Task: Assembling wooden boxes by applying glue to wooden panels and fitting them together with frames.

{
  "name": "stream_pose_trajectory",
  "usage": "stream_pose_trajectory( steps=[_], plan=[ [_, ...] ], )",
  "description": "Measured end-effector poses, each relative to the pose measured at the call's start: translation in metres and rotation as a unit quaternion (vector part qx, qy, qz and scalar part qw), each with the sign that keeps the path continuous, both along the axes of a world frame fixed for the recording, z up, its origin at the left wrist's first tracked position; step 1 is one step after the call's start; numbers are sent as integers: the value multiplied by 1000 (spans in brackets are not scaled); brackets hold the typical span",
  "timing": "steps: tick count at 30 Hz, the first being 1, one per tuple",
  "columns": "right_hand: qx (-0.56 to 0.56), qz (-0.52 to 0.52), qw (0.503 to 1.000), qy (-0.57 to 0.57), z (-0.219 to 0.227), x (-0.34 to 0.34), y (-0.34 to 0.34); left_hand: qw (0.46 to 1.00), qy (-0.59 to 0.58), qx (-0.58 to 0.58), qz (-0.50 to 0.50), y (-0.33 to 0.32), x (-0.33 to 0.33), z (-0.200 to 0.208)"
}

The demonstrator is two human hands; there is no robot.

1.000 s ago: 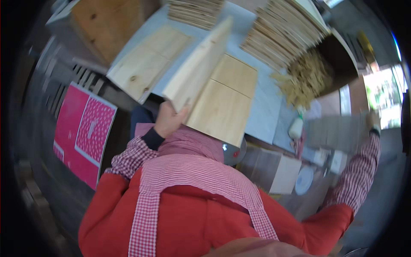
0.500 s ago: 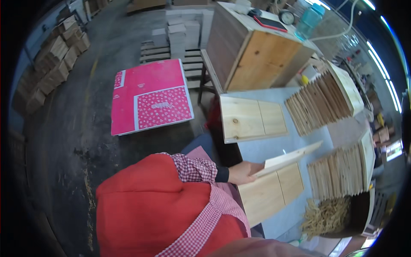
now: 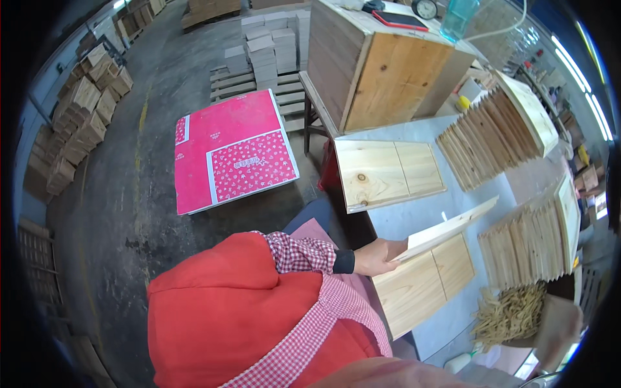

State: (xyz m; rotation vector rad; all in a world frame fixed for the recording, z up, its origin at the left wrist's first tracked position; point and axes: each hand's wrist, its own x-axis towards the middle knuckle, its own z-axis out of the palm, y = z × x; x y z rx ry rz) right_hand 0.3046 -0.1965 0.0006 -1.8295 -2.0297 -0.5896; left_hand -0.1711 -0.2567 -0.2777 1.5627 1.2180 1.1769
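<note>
My left hand (image 3: 378,257) grips the near end of a thin pale wooden board (image 3: 453,227), fingers closed on it. The board is held tilted on edge over a flat wooden panel (image 3: 414,294) with a dark line across it. A similar panel (image 3: 381,171) lies farther off on the grey tabletop (image 3: 391,223). At the lower right, a motion-smeared shape, apparently my right hand (image 3: 560,323), is beside a heap of pale tan strands (image 3: 511,313); its fingers cannot be made out.
Two rows of thin boards stand on edge at the right, a far row (image 3: 488,139) and a near row (image 3: 527,246). A large wooden box (image 3: 394,77) carries a phone (image 3: 401,21) and a blue bottle (image 3: 459,22). A pink carton stack (image 3: 239,155) stands left of the table.
The view has shifted slightly. My left hand keeps the board tilted over the near panel. A blurred shape, apparently my right hand, has come in at the lower right beside the strands.
</note>
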Motion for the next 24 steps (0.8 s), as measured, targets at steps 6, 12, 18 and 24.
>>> stream_pose_trajectory(
  steps=[6,12,18,24],
  plan=[
    [-83,131,982,107,-153,-138,49,999,-2,36,-7,-1,8,-2],
    [-110,149,976,117,-214,-182,102,1000,-3,-7,-24,7,2,-14],
    [-142,78,986,39,-200,-154,88,999,-45,-7,-13,12,0,-13],
    [-105,12,994,-42,-209,-129,80,998,-35,-31,-30,7,1,-12]
  ],
)
